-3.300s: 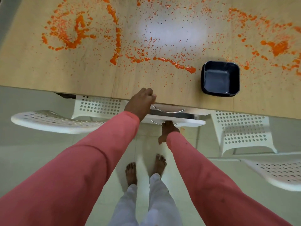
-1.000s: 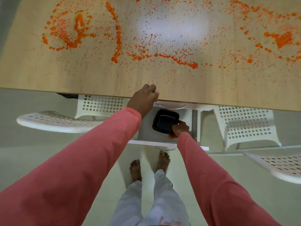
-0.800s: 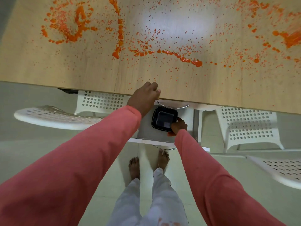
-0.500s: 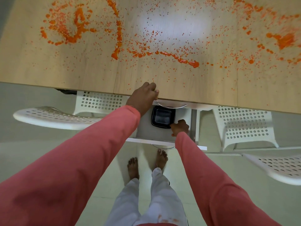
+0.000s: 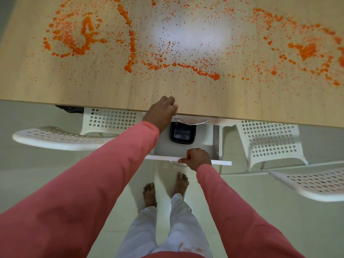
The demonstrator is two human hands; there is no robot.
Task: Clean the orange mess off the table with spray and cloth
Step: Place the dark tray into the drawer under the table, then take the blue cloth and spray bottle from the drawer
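Orange mess (image 5: 197, 69) is spattered and smeared across the light wooden table (image 5: 93, 86). Under the table's front edge a white drawer (image 5: 163, 148) stands pulled out, with a black square container (image 5: 182, 134) lying in it. My left hand (image 5: 162, 112) rests curled on the table's front edge above the drawer. My right hand (image 5: 198, 158) grips the drawer's white front panel, apart from the container. No spray bottle or cloth is in view.
White perforated chairs stand at the left (image 5: 61, 137), under the table (image 5: 268, 144) and at the right (image 5: 316, 183). My bare feet (image 5: 165, 187) stand on the pale tiled floor below the drawer.
The black container went from the table top into the open drawer. My right hand let go of it and moved back to the drawer's front panel. My left hand stayed on the table edge.
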